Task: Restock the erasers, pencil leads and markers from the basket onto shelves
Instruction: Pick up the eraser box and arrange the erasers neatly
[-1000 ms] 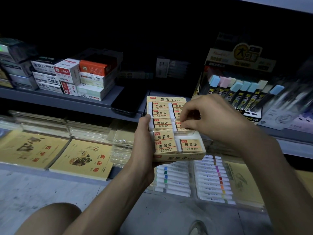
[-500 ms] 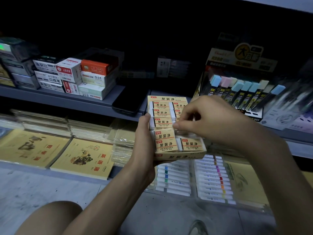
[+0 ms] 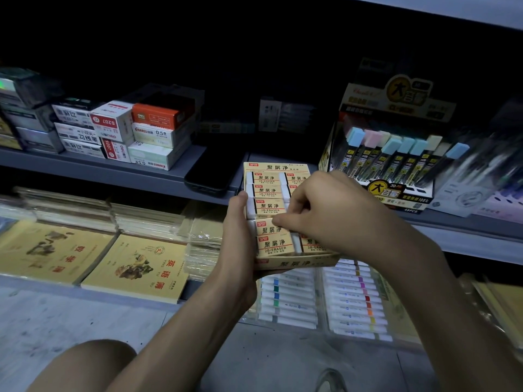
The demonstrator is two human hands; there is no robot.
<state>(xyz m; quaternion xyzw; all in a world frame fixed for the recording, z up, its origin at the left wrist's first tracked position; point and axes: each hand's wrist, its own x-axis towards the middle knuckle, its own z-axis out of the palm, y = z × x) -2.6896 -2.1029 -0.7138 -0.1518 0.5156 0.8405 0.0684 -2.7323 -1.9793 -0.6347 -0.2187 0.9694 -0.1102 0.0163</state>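
Note:
A yellow open eraser box [image 3: 294, 263] filled with rows of 2B erasers is held in front of the grey shelf [image 3: 119, 172]. My left hand [image 3: 236, 244] grips the box from its left side and underneath. My right hand [image 3: 325, 213] lies over the right half of the box, its fingertips pinching an eraser [image 3: 268, 229] in the left column near the front. A display box of pencil leads [image 3: 396, 162] stands on the shelf to the right. Markers [image 3: 353, 301] in clear packs lie on the lower shelf below the box.
A black phone [image 3: 209, 172] lies on the shelf just left of the eraser box. Stacked small cartons [image 3: 147, 134] fill the shelf's left part. Yellow exercise books [image 3: 135, 270] and wrapped stacks lie on the lower shelf at left. The floor and my knee are below.
My right hand has slid from the right column toward the left and front of the box, its fingertips now on a left-column eraser. The left hand keeps holding the box.

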